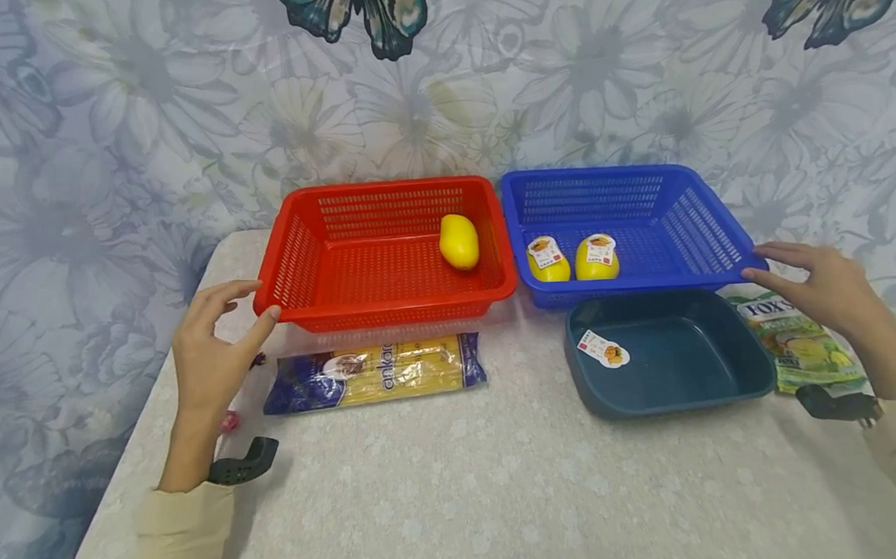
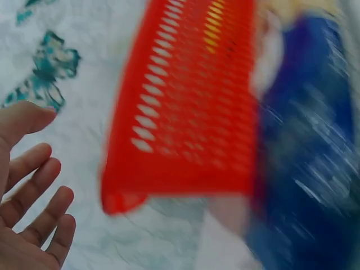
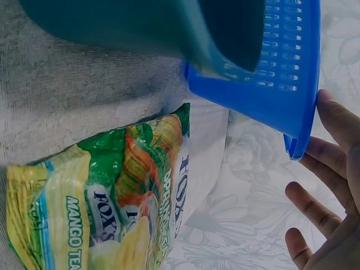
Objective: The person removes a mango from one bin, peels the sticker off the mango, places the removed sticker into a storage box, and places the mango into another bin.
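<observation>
Along the table's far edge sit a red basket [image 1: 387,253] and blue basket [image 1: 626,230]. Left hand [image 1: 211,348], fingers spread, touches the red corner; right hand [image 1: 824,284], flat, rests on the blue rim. Gripping both rims firmly would probably work best.

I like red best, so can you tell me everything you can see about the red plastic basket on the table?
The red plastic basket is a rectangular tub with slotted, sloping walls, a slotted floor and a broad rim. It sits upright on the pale table, close beside a blue plastic basket. One yellow oval fruit lies inside, near its right wall. A packet of spaghetti lies just in front. The left hand has a fingertip at its front left corner.
</observation>
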{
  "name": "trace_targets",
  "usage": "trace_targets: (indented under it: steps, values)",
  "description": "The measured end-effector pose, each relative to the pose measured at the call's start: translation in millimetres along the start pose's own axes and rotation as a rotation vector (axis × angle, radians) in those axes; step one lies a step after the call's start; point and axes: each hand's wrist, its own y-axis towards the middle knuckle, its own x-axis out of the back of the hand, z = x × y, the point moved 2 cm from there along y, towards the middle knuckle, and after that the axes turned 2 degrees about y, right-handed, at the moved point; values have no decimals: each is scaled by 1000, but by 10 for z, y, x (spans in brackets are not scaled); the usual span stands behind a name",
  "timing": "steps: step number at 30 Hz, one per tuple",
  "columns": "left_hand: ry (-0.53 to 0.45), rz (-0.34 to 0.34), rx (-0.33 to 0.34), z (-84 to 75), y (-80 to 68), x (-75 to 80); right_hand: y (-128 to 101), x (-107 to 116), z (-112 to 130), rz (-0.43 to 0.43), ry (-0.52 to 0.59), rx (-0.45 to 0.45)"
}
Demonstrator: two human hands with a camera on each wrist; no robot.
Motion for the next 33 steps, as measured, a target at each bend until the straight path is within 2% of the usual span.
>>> trace_targets:
  steps: [4,11,16,22,28,33]
  values:
    - [-67,19,-25,-264,134,-86,-2,-10,13,-3,-10,-5]
    - [-137,210,-99,-714,375,-467,-4,-10,16,18,-17,-12]
    - [-189,345,-139,-983,488,-787,-13,-14,27,28,-30,-2]
    - [-198,482,-180,-1253,597,-1241,-13,-4,24,23,-37,10]
    - [-225,577,-181,-1521,674,-1667,-27,8,44,31,-34,-11]
    - [-194,663,-229,-1726,723,-1941,-13,-9,51,46,-46,-22]
